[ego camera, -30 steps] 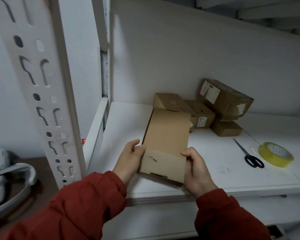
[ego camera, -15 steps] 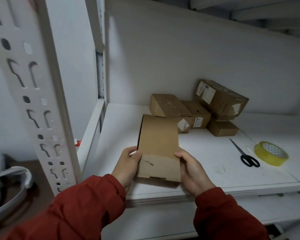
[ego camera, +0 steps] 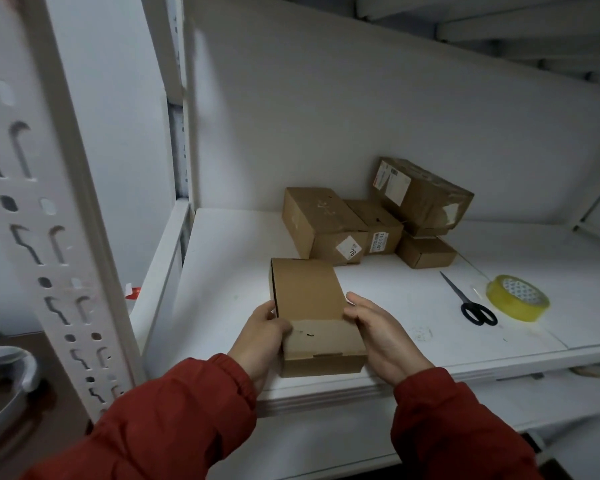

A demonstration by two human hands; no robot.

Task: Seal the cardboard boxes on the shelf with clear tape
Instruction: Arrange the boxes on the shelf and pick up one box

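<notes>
As I look past the slotted white upright (ego camera: pixel 49 237), well left of the box (ego camera: pixel 309 299), the left hand (ego camera: pixel 262 336) grips the box's left side, fingers curled round it and thumb on top. The box sits at the front lip of the shelf (ego camera: pixel 222 306), lid folded down, with no tape on it that I can see. The right hand (ego camera: pixel 385 336) clasps its right side, thumb at the lid's edge. Behind the box and to its right lies a pile of boxes (ego camera: pixel 329 220); the top one seems to carry glossy strips, the others I can't tell. Farther right of the box lie black scissors (ego camera: pixel 471 303), then the tape roll (ego camera: pixel 516 297), flat and untouched. So I'd say sealing has barely begun: this box needs taping, likely more after it. The white shelf is scuffed, backed by a plain white panel (ego camera: pixel 361 116) in dim light.
</notes>
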